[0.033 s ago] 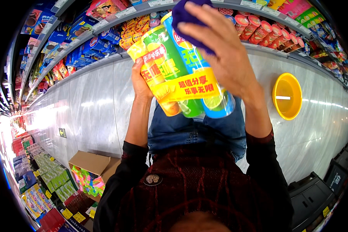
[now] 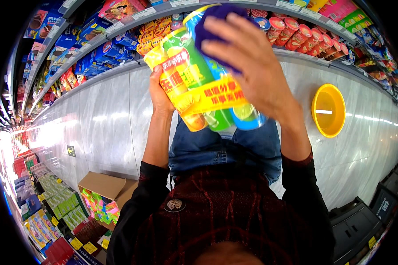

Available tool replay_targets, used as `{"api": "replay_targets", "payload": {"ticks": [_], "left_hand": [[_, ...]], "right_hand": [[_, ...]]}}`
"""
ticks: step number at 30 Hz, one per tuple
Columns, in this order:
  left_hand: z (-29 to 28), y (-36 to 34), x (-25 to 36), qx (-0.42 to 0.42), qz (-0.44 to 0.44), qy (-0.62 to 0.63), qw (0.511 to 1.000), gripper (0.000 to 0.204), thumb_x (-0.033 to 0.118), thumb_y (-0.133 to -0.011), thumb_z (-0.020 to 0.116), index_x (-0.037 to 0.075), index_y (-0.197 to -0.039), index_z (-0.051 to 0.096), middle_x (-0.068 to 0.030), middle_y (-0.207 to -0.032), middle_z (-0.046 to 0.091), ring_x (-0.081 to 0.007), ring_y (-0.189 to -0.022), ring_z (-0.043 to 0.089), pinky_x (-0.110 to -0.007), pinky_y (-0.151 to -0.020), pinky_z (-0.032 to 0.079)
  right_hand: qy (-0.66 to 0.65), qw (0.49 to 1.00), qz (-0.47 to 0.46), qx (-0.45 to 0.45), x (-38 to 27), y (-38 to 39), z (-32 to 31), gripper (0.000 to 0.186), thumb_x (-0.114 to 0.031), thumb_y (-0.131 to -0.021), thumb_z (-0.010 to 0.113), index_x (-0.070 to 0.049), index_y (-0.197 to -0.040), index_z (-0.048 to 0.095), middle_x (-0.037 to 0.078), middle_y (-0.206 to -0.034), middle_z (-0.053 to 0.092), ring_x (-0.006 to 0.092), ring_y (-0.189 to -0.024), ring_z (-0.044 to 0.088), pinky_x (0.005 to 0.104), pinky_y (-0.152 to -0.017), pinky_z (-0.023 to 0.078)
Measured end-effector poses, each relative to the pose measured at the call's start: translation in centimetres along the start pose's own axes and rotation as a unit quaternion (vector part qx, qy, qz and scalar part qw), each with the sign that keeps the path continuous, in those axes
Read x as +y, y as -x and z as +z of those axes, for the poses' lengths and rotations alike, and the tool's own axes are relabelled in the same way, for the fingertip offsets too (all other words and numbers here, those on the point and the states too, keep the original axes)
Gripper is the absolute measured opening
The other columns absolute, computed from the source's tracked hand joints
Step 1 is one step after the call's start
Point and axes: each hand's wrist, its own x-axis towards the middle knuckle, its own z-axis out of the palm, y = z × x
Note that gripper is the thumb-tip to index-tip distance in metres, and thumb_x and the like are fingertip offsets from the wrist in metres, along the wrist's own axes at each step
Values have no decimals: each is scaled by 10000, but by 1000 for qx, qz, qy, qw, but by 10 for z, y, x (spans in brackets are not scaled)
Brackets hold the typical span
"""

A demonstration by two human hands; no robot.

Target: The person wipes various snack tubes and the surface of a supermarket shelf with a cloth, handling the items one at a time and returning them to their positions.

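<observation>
A pack of potato chip canisters (image 2: pixel 191 73), one orange-yellow, one green and one blue, is held up tilted over my knees. A yellow band joins them. My left hand (image 2: pixel 162 95) grips the pack's left side, its thumb on the orange-yellow canister and its other fingers hidden behind. My right hand (image 2: pixel 258 66) holds a dark purple cloth (image 2: pixel 210 33) against the upper part of the blue canister. Its fingers lie over the cloth, which covers the canister's top right.
A yellow basin (image 2: pixel 340 110) stands on the grey tiled floor at the right. Shelves ahead carry red cups (image 2: pixel 301 37) and blue snack packs (image 2: pixel 97 55). An open cardboard box (image 2: pixel 102 184) lies at the lower left; black crates (image 2: pixel 356 227) stand at the lower right.
My right hand and the cloth have shifted slightly down and left across the blue canister. The pack has tilted a little in my left hand.
</observation>
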Motion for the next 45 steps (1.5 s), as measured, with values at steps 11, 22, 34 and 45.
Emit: {"api": "replay_targets", "payload": {"ticks": [11, 22, 34, 45], "left_hand": [[9, -13, -19, 26, -3, -120, 992, 327, 185, -869, 602, 19, -1137, 516, -86, -953, 622, -176, -800, 652, -319, -706, 562], [9, -19, -22, 68, -46, -105, 991, 391, 331, -905, 569, 18, -1138, 555, -96, -997, 647, -186, -832, 648, -306, -739, 536], [-2, -15, -26, 51, -17, -93, 994, 404, 261, -889, 605, -9, -1166, 484, -128, -1008, 631, -205, -847, 667, -351, -759, 567], [17, -19, -32, -4, -7, -1, 1000, 563, 459, -943, 447, 19, -1295, 457, -161, -1235, 578, -287, -1079, 600, -432, -934, 485]], "right_hand": [[191, 975, -108, -33, 18, 16, 38, 263, -164, -788, 583, -126, -1035, 666, -4, -1240, 566, 171, -1254, 439, 482, -1001, 303], [47, 989, -64, -129, -38, 63, 73, 324, -206, -809, 569, -100, -1103, 657, 30, -1286, 558, 186, -1254, 442, 495, -1015, 319], [221, 975, 19, 12, 61, 0, 37, 380, -87, -846, 555, -127, -1222, 598, 36, -1276, 578, 197, -1194, 519, 392, -979, 375], [-683, 585, 393, 193, 55, 55, 36, 395, -87, -918, 565, 16, -1295, 513, 106, -1146, 642, 160, -976, 640, 269, -849, 515]]}}
